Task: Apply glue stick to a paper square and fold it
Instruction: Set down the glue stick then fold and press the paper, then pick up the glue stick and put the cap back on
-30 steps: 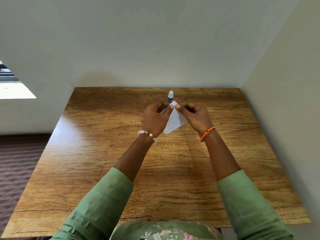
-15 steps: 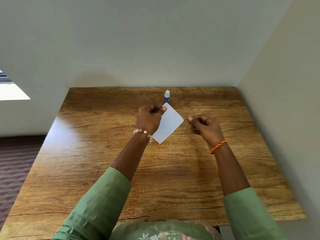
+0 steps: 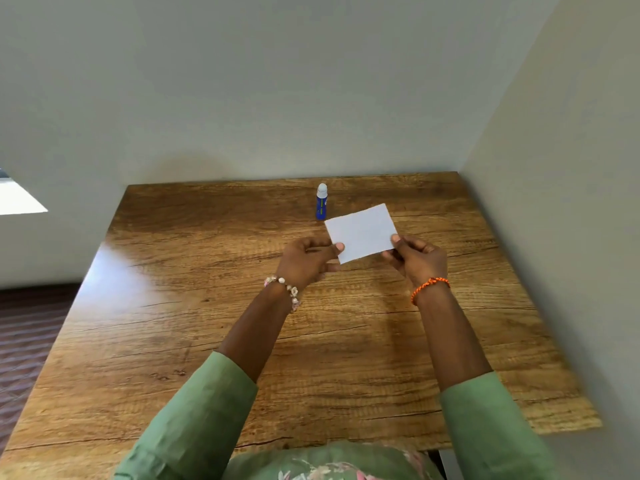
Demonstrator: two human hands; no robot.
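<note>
A white paper square point(image 3: 362, 232) is held above the wooden table point(image 3: 173, 306), slightly tilted. My left hand point(image 3: 306, 259) pinches its near left corner with thumb on top. My right hand point(image 3: 415, 259) pinches its near right corner the same way. A blue glue stick point(image 3: 321, 201) with a white cap stands upright on the table just beyond the paper's far left corner, untouched by either hand.
The table sits in a corner, with a wall point(image 3: 311, 98) behind it and another wall point(image 3: 571, 202) close on the right. On the left the table edge drops to a dark patterned floor point(image 3: 24, 334).
My right hand came back to the paper and took its right corner. The paper turned from a diamond-like tilt held by the left hand alone to nearly level between both hands.
</note>
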